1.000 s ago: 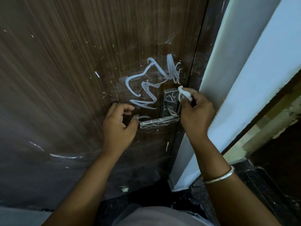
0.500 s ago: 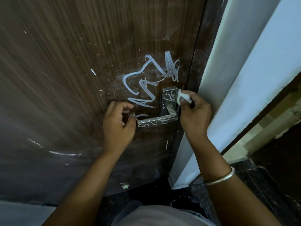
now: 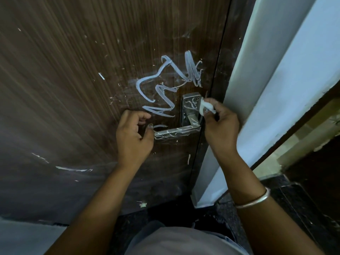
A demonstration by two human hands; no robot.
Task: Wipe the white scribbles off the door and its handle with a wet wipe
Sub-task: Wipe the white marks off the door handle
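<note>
Wet wipe being pressed to the handle plate

The right hand point(image 3: 221, 129) is pinching the bunched wet wipe point(image 3: 207, 107) between its fingers, holding it against the right edge of the handle point(image 3: 190, 116) plate. The left hand point(image 3: 133, 137) is curling loosely, thumb tip touching the lever's end at 9 o'clock from the wipe. White scribbles point(image 3: 165, 89) are lying on the door point(image 3: 73, 70) at 11 o'clock.

Dim light; pale wall point(image 3: 287, 74) rt, dark speckled floor point(image 3: 287, 203), maybe stone.
</note>
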